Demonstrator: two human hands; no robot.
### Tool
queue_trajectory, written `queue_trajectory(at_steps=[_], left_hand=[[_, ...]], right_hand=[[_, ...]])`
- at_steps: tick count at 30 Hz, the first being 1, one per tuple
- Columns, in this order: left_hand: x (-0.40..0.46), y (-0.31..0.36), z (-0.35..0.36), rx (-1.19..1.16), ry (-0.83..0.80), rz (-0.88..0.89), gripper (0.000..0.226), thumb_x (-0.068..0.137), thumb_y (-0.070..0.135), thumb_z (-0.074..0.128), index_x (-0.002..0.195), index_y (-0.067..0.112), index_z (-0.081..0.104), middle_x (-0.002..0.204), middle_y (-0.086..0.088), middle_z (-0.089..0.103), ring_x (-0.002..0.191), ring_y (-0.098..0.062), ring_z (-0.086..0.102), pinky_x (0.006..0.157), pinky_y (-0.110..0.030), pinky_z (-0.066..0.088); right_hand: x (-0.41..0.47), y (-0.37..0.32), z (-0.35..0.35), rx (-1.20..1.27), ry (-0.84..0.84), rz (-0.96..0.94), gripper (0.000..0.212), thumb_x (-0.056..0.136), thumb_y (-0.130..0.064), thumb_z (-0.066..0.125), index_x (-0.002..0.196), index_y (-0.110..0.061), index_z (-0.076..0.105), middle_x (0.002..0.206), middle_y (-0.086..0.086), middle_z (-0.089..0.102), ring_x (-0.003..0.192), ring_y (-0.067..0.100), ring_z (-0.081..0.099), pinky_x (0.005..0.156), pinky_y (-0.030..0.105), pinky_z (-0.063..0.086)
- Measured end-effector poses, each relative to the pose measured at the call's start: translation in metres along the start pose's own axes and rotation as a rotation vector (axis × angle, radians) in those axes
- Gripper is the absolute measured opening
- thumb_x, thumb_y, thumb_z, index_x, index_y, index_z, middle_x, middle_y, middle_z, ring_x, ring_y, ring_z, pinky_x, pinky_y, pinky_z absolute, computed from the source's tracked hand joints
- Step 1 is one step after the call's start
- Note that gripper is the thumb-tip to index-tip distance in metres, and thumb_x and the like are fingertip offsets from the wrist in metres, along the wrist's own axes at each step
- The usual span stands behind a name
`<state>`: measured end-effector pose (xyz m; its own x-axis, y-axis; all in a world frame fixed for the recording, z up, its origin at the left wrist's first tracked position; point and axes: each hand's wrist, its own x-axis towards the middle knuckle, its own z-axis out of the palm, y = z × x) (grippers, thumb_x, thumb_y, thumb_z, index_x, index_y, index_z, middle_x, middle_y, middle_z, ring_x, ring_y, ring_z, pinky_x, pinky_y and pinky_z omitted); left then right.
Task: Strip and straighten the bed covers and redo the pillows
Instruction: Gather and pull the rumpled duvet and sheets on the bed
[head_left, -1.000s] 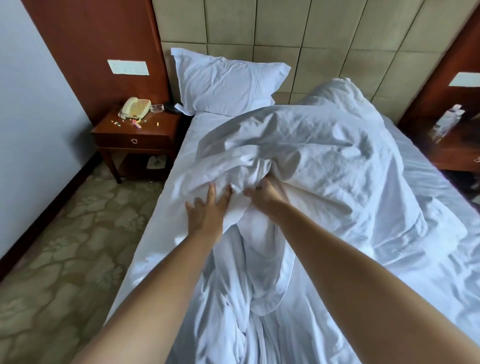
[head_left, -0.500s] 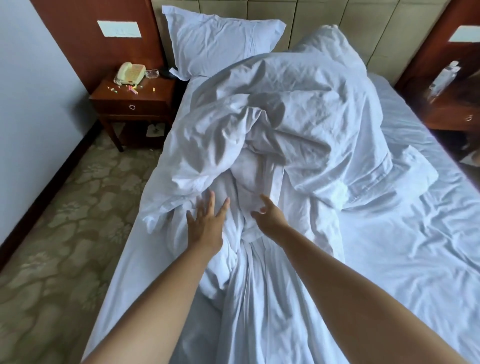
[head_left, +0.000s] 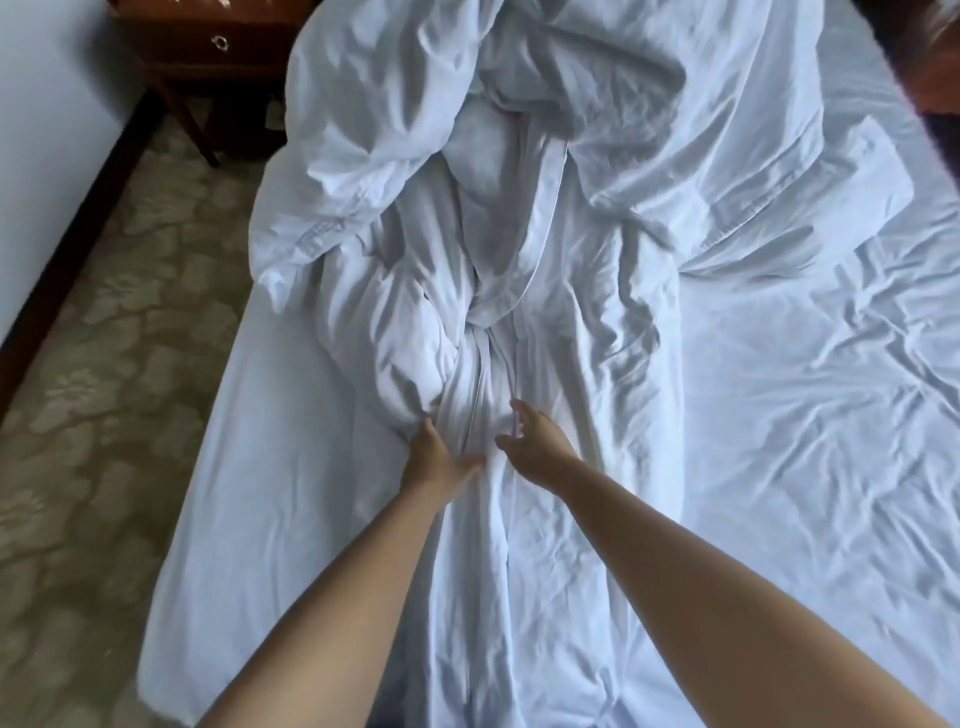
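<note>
A white duvet (head_left: 467, 218) lies crumpled in a long heap down the middle of the bed, narrowing to a gathered strip near me. My left hand (head_left: 436, 460) touches the left side of that gathered strip, thumb spread out, some fingertips hidden in the folds. My right hand (head_left: 537, 441) is at the strip's right side with fingers spread and relaxed, holding nothing. The wrinkled white bed sheet (head_left: 789, 426) is bare on the right half of the bed. No pillow is in view.
A dark wooden nightstand (head_left: 208, 57) stands at the top left beside the bed. Patterned carpet (head_left: 104, 364) runs along the bed's left side up to a pale wall (head_left: 47, 130) with a dark skirting board.
The view has tilted down and the pillows and headboard have left the frame. Both hands have drawn back toward me along the duvet to its gathered lower part.
</note>
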<state>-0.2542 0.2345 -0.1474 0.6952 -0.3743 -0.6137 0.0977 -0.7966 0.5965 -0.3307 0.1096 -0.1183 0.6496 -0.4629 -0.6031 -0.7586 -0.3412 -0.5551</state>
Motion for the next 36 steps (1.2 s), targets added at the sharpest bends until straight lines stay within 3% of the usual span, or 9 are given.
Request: queue_trajectory(at_steps=[3,6,11,15,19,22,24,32,36], left_hand=[[-0.011,-0.012,0.014,-0.073,-0.146,-0.023,0.072,0.060,0.023,0.070,0.128,0.018,0.048,0.114,0.000,0.063,0.105,-0.021,0.061,0.080,-0.028,0.051],[-0.030,-0.007,0.017,0.019,-0.237,0.022,0.048,0.065,0.014,0.061,0.113,0.012,0.060,0.091,0.000,0.063,0.087,-0.018,0.061,0.066,-0.025,0.047],[-0.074,0.019,0.004,0.073,-0.293,0.125,0.037,0.076,0.006,0.066,0.112,0.009,0.061,0.101,0.001,0.062,0.099,-0.016,0.059,0.071,-0.014,0.046],[-0.127,0.048,0.006,0.278,-0.273,0.213,0.050,0.084,0.023,0.068,0.121,-0.006,0.052,0.122,-0.017,0.056,0.114,-0.029,0.053,0.068,-0.022,0.035],[-0.173,0.060,0.005,0.286,-0.259,0.278,0.045,0.081,0.019,0.072,0.112,-0.011,0.057,0.098,-0.003,0.061,0.105,-0.029,0.057,0.056,-0.020,0.037],[-0.196,0.056,-0.003,0.303,-0.215,0.289,0.020,0.076,0.015,0.074,0.078,0.012,0.055,0.077,0.003,0.055,0.072,-0.014,0.055,0.055,-0.017,0.035],[-0.208,0.054,-0.003,0.324,-0.207,0.290,0.037,0.072,0.014,0.076,0.069,0.018,0.039,0.070,0.008,0.042,0.064,-0.009,0.042,0.050,-0.018,0.030],[-0.253,0.033,0.009,0.312,-0.356,0.378,0.029,0.076,0.001,0.064,0.074,0.013,0.038,0.074,-0.002,0.043,0.065,-0.014,0.039,0.058,-0.026,0.031],[-0.272,0.028,0.017,0.212,-0.373,0.323,0.030,0.080,-0.010,0.047,0.099,0.008,0.059,0.078,-0.005,0.059,0.066,-0.015,0.052,0.055,-0.024,0.044]], right_hand=[[-0.008,0.009,0.002,-0.026,0.005,-0.018,0.059,0.094,-0.027,0.054,0.147,-0.014,0.032,0.144,0.010,0.042,0.129,0.025,0.044,0.100,0.028,0.036],[-0.014,0.010,-0.001,0.018,0.005,-0.011,0.060,0.094,-0.037,0.053,0.146,-0.012,0.035,0.145,0.010,0.043,0.129,0.024,0.044,0.096,0.027,0.036],[-0.030,-0.008,-0.014,0.121,-0.045,0.048,0.089,0.079,-0.063,0.062,0.147,-0.017,0.027,0.141,0.011,0.044,0.122,0.027,0.048,0.086,0.030,0.041],[-0.047,-0.027,-0.027,0.094,-0.075,0.102,0.111,0.072,-0.051,0.076,0.151,-0.016,0.006,0.144,0.015,0.036,0.128,0.033,0.044,0.095,0.035,0.042],[-0.075,-0.037,-0.050,-0.189,0.071,0.075,0.071,0.083,-0.014,0.060,0.143,-0.003,0.023,0.135,0.015,0.047,0.124,0.032,0.049,0.094,0.034,0.044],[-0.099,-0.041,-0.058,-0.189,0.107,0.029,0.059,0.088,-0.017,0.057,0.139,-0.001,0.031,0.133,0.014,0.050,0.120,0.032,0.052,0.089,0.035,0.047],[-0.115,-0.039,-0.066,-0.143,0.128,0.009,0.060,0.090,-0.028,0.057,0.137,-0.002,0.032,0.131,0.012,0.050,0.118,0.032,0.053,0.086,0.035,0.045],[-0.196,-0.003,-0.087,-0.300,0.262,0.028,0.048,0.092,-0.014,0.049,0.135,-0.002,0.032,0.130,0.020,0.051,0.119,0.037,0.052,0.092,0.037,0.043],[-0.236,0.013,-0.077,-0.374,0.292,0.012,0.051,0.091,-0.015,0.047,0.137,-0.003,0.030,0.130,0.019,0.052,0.118,0.036,0.052,0.095,0.038,0.043]])
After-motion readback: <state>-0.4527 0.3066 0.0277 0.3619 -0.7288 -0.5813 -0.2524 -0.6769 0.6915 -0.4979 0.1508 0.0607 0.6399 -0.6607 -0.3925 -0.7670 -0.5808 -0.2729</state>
